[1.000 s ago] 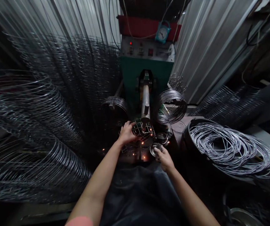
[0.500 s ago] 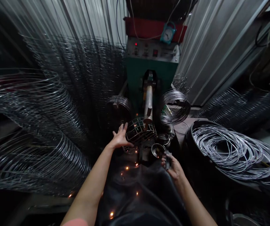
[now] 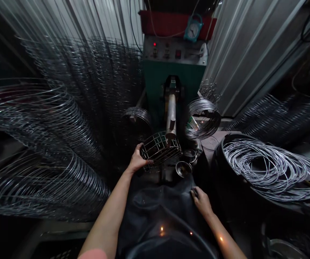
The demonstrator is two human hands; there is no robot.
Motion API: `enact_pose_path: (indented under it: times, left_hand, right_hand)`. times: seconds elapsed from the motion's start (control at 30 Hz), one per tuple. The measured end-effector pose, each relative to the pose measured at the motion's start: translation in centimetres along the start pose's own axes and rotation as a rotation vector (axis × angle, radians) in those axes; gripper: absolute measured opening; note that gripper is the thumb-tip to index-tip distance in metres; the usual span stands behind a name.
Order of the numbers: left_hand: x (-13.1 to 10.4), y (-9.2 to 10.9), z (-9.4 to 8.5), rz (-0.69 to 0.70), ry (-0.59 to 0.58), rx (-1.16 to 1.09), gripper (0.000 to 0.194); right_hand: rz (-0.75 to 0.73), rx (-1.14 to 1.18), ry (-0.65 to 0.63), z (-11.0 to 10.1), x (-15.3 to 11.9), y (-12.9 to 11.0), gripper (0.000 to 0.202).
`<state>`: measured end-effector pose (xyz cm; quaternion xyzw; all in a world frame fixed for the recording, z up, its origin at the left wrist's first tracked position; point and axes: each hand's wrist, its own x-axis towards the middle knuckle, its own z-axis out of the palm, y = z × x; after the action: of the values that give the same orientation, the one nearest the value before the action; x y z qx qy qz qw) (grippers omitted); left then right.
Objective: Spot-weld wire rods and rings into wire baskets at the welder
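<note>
A round wire basket (image 3: 161, 149) sits below the metal arm (image 3: 171, 115) of a green machine, tilted, its grid of wires facing me. My left hand (image 3: 138, 160) is closed on the basket's left rim, thumb along the near side and fingers behind. Lower right, my right hand (image 3: 202, 201) is closed beside the black apron (image 3: 165, 205) over my lap; whatever dark thing it may hold is hidden. A small metal bowl (image 3: 183, 169) stands just beyond that hand, with another round dish (image 3: 189, 155) behind it.
The green machine (image 3: 175, 79) carries a switch panel with a red light and a blue clock (image 3: 193, 28). Stacked wire rings (image 3: 71, 118) crowd the left. Wire coils (image 3: 203, 118) hang right of the arm, and a black tub (image 3: 219, 154) holds loose wire rings. Sparks glow over my apron.
My left hand has gone from spread fingers beside the basket to gripping its rim. The right hand has drawn back toward me, away from the bowl. The sparks are fewer.
</note>
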<state>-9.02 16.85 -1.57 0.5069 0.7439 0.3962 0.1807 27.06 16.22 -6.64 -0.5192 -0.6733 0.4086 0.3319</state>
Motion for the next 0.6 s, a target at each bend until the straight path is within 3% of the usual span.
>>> enact_pose_path:
  times: [0.07,0.13,0.27,0.33,0.4,0.5,0.6]
  left_hand:
    - [-0.7,0.1,-0.3,0.002,0.050,-0.060,0.091]
    - [-1.9,0.6,-0.8,0.070,0.076,-0.036,0.089]
    - [-4.9,2.8,-1.9,0.243,-0.018,0.161,0.091]
    - [-6.3,4.3,-2.0,0.285,-0.100,0.262,0.088]
    - [-7.1,5.8,-1.8,0.320,-0.152,0.345,0.083]
    - [-7.3,7.6,-1.6,0.348,-0.179,0.420,0.079]
    - [-6.8,8.4,-1.6,0.350,-0.205,0.438,0.081]
  right_hand:
    - [0.010,-0.034,-0.064,-0.4,0.3,-1.7,0.014]
    - [-0.040,-0.047,-0.188,-0.7,1.0,-5.2,0.026]
    - [-0.201,-0.026,-0.672,-0.2,2.7,-13.4,0.020]
    - [-0.228,-0.095,-0.812,1.0,3.7,-16.0,0.019]
    - [-0.262,-0.310,-0.767,2.7,4.5,-17.2,0.019]
    - [-0.356,-0.672,-0.553,4.6,5.0,-17.2,0.019]
    - [-0.465,-0.756,-0.511,4.6,4.8,-16.4,0.024]
